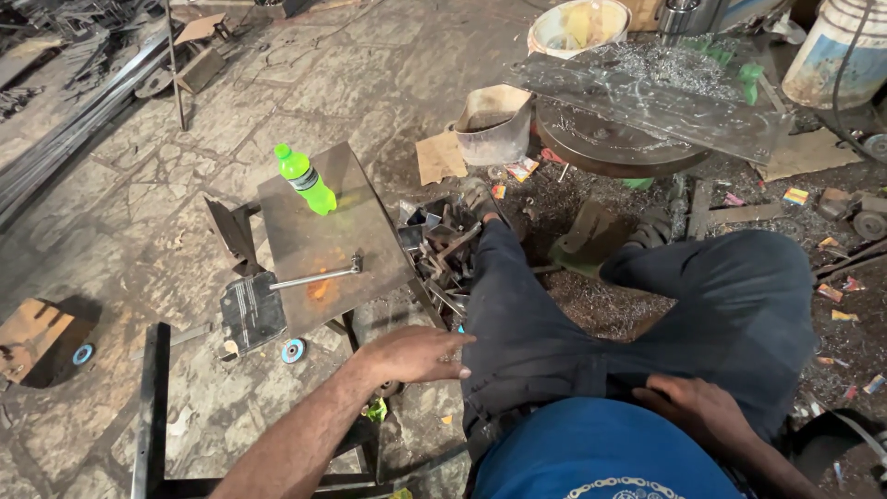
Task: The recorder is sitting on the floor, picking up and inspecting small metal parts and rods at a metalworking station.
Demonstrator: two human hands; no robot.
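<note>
much of the right hand is hard to read: it lies flat on the right thigh beside the blue shirt, fingers loosely spread, holding nothing. the left hand reaches forward palm down, open and empty, fingertips touching the left knee of the dark trousers, near the scrap pile beside the steel plate.

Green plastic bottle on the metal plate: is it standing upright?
No, the green plastic bottle lies on its side on the flat metal plate.
</note>
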